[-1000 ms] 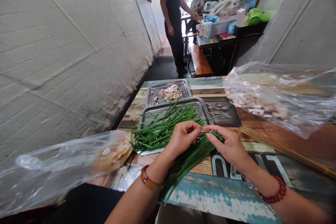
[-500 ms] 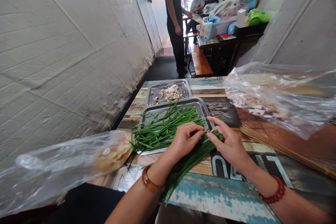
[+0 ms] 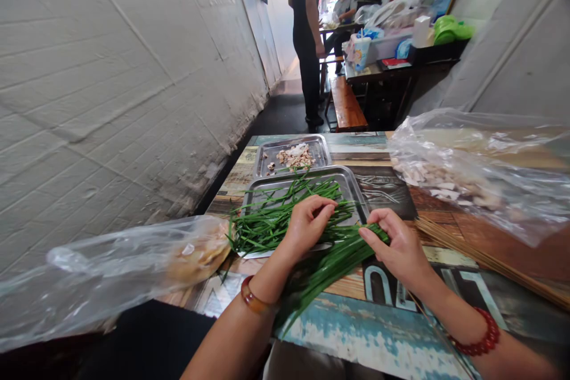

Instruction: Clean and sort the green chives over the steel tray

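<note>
From the head view I see, near centre, the left hand (image 3: 309, 222) curled, its hold unclear, while right of centre the right hand (image 3: 394, 240) pinches the end of one gathered green bundle (image 3: 338, 264), with many loose stalks (image 3: 267, 227) seemingly left ungathered on the central tray (image 3: 350, 185).

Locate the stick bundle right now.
Head view, right side: the stick bundle lies on the table, between the right hand and the right clear bag.
</note>
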Demonstrator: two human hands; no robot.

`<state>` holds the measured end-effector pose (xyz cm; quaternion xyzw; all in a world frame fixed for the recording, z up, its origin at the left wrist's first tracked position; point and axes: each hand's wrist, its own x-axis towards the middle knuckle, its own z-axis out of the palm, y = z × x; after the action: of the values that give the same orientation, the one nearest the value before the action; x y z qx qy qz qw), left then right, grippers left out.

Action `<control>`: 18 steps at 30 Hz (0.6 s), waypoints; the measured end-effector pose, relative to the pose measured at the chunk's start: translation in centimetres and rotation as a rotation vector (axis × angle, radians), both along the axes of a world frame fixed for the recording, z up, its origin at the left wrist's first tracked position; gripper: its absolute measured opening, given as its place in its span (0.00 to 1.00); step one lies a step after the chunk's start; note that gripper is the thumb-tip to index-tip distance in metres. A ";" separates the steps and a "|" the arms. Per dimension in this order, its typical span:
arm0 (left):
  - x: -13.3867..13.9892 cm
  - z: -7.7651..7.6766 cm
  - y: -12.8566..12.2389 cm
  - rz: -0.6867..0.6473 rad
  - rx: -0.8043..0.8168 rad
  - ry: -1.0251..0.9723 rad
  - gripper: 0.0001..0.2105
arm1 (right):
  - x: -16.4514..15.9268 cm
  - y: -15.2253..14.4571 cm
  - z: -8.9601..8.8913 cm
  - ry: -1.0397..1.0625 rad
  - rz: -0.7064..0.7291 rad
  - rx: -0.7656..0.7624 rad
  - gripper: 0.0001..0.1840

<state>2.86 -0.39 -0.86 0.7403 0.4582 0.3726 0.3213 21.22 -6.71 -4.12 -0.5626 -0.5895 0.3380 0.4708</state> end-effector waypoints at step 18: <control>0.1 -2.2 0.6 -0.067 0.157 0.353 0.04 | -0.2 0.1 0.2 -0.125 0.002 0.072 0.08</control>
<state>2.95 0.20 -3.02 0.8320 0.4518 0.2606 0.1892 21.01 -6.58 -3.94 -0.5646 -0.6303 0.2814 0.4525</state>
